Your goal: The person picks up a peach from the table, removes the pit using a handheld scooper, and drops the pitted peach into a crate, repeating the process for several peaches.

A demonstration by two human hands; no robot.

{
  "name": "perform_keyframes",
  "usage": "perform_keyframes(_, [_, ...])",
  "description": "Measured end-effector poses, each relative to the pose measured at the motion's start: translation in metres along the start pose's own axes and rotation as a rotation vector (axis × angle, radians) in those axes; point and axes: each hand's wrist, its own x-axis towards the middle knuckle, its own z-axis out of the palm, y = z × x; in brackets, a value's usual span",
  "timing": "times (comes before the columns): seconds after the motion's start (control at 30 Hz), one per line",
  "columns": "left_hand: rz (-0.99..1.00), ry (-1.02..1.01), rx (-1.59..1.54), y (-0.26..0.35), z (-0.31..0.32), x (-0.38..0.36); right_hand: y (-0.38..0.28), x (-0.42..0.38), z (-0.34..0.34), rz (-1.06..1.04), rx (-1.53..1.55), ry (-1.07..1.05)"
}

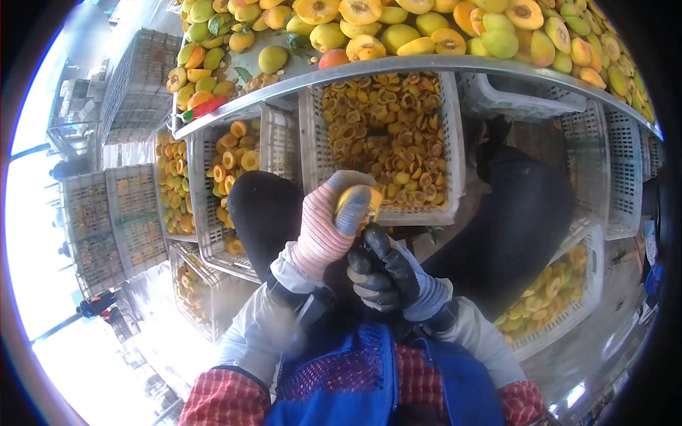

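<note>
My left hand (330,220), in a striped knit glove, closes around a yellow peach (374,201) above my lap. Its thumb presses across the fruit, hiding much of it. Just below and to the right is my right hand (387,273), in a dark-coated glove with the fingers curled shut, close to the peach's underside. What those fingers grip is hidden. Beyond both hands, a white crate (452,142) between my knees holds many small, hollow, yellow-brown fruit pieces.
A metal-edged table (426,66) heaped with whole and halved peaches (341,35) spans the front. Crates of peach halves stand at left (206,213) and right (598,277). A red-handled object (206,108) lies at the table's left corner. Stacked crates (138,85) rise farther left.
</note>
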Motion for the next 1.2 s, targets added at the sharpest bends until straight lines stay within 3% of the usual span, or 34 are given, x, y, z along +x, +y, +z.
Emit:
perform_keyframes(0.17, [0.292, -0.114, 0.347, -0.003, -0.010, 0.013, 0.009, 0.008, -0.014, 0.107, 0.401, -0.269])
perform_keyframes(0.27, [0.336, -0.170, 0.351, -0.007, -0.011, 0.019, 0.013, 0.011, -0.019, 0.141, 0.513, -0.357])
perform_keyframes(0.4, [-0.033, -0.178, -0.186, -0.028, 0.001, 0.004, 0.014, 0.010, -0.016, 0.156, 0.586, -0.381])
perform_keyframes(0.53, [-0.204, -0.136, -0.461, -0.039, 0.008, -0.005, 0.016, 0.009, -0.014, 0.162, 0.605, -0.363])
perform_keyframes(0.63, [-0.183, -0.148, -0.411, -0.044, 0.005, -0.004, 0.015, 0.010, -0.017, 0.162, 0.559, -0.306])
perform_keyframes(0.73, [0.086, -0.314, 0.043, -0.029, -0.014, 0.015, 0.014, 0.012, -0.024, 0.168, 0.537, -0.321])
perform_keyframes(0.77, [0.100, -0.304, 0.048, -0.024, -0.014, 0.017, 0.015, 0.014, -0.024, 0.170, 0.539, -0.346])
perform_keyframes(0.87, [-0.198, -0.245, -0.485, -0.030, 0.002, 0.003, 0.012, 0.017, -0.010, 0.184, 0.604, -0.432])
perform_keyframes(0.93, [-0.247, -0.193, -0.628, -0.031, 0.013, -0.002, 0.015, 0.021, -0.015, 0.163, 0.584, -0.476])
perform_keyframes(1.0, [-0.384, -0.115, -0.767, -0.033, 0.019, -0.007, 0.013, 0.021, -0.019, 0.151, 0.589, -0.507])
perform_keyframes(1.07, [-0.577, 0.034, -1.137, -0.034, 0.017, -0.004, 0.003, 0.015, -0.011, 0.093, 0.463, -0.504])
perform_keyframes(1.1, [-0.244, 0.187, -0.729, -0.032, 0.019, -0.006, -0.001, 0.012, -0.009, 0.063, 0.402, -0.509])
perform_keyframes(1.17, [-0.465, 0.277, -0.857, -0.023, 0.004, -0.009, -0.002, 0.013, -0.017, 0.005, 0.389, -0.407])
perform_keyframes(1.2, [-0.394, 0.316, -0.761, -0.027, -0.005, -0.012, -0.001, 0.014, -0.023, -0.025, 0.384, -0.357])
